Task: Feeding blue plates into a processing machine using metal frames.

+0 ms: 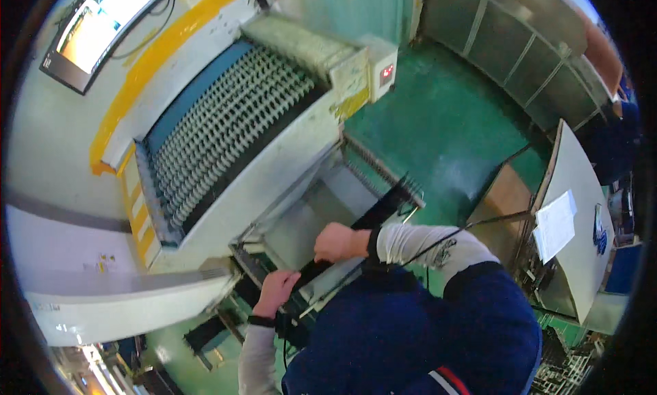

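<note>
My left hand (275, 294) is closed, with thumb and fingers together at the near end of a long black strip (312, 270). Farther along that strip, my right hand (337, 242) is curled into a fist over it, and its fingertips are hidden underneath. Beyond my right hand the strip slants on toward the far right corner of a metal-framed rack (380, 164). Inside the frame, a pale grey panel (335, 190) shows below my hands.
Just ahead stands a white machine (263, 173) with rows of rollers (229, 121) and a small red display (387, 73). A monitor (96, 29) hangs upper left. Papers (555, 225) lie on a white board-topped table (582, 190) at right. A person (616, 138) stands at far right.
</note>
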Action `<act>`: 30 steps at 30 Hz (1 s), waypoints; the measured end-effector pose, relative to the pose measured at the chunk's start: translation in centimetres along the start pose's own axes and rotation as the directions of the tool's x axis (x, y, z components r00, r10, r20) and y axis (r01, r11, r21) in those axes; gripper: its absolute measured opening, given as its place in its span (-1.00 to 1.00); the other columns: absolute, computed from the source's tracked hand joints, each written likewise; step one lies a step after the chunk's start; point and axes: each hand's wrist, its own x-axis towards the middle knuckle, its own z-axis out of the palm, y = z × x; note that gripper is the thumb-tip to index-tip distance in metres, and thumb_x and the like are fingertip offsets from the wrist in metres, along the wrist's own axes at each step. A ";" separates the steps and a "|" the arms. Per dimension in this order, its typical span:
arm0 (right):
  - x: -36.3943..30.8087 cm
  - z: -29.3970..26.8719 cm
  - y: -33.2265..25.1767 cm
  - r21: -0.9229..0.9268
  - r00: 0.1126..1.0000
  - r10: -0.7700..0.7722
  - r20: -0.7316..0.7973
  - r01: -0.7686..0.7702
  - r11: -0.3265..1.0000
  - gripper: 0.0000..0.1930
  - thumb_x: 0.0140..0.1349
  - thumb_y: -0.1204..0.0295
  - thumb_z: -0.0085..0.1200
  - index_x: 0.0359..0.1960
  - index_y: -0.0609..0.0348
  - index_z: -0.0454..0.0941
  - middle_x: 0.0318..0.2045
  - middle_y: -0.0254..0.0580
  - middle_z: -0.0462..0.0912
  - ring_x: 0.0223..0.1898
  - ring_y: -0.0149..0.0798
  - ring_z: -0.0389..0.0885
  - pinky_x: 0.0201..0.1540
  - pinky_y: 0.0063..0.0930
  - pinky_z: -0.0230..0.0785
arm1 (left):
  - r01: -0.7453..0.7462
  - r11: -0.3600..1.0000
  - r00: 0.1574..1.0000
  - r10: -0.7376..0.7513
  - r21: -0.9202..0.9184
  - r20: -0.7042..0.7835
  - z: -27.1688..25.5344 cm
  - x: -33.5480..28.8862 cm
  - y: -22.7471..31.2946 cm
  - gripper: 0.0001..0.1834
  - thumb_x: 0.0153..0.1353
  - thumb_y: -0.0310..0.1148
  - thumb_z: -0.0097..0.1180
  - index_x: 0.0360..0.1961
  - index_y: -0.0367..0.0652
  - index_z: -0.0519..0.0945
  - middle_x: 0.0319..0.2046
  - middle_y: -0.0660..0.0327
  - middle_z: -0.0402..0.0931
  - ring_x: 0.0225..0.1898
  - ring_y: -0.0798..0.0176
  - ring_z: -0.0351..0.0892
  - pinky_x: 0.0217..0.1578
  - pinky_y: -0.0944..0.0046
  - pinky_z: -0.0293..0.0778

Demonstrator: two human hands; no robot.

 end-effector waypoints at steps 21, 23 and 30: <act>-2.0 -12.9 -3.6 -0.078 0.999 -0.050 -0.016 0.049 0.996 -0.77 0.06 0.20 0.24 -0.47 0.10 0.61 -0.53 -0.14 0.63 -0.37 0.03 0.65 -0.33 -0.12 0.46 | -0.145 0.865 0.893 0.324 0.480 -0.313 -7.7 -2.4 11.1 -0.86 0.13 -0.41 0.23 -0.49 -0.13 0.50 -0.57 0.13 0.45 -0.51 -0.01 0.50 -0.52 0.05 0.40; -1.7 -12.6 -3.0 -0.077 0.993 -0.096 -0.070 0.091 0.993 -0.79 0.05 0.22 0.24 -0.47 0.09 0.62 -0.54 -0.12 0.63 -0.39 0.04 0.65 -0.35 -0.10 0.46 | -0.157 0.853 0.877 0.353 0.498 -0.327 -8.4 -2.4 11.8 -0.86 0.12 -0.41 0.23 -0.49 -0.12 0.50 -0.57 0.12 0.44 -0.51 0.00 0.50 -0.52 0.05 0.39; -0.9 -22.9 -6.0 -0.122 0.955 -0.197 -0.222 0.173 0.977 -0.81 0.01 0.28 0.25 -0.50 0.13 0.60 -0.55 -0.07 0.61 -0.41 0.06 0.64 -0.38 -0.08 0.45 | -0.092 0.822 0.886 0.325 0.561 -0.332 -17.2 -4.0 18.4 -0.78 0.07 -0.36 0.29 -0.48 -0.18 0.47 -0.55 0.07 0.42 -0.48 -0.08 0.47 -0.49 -0.01 0.34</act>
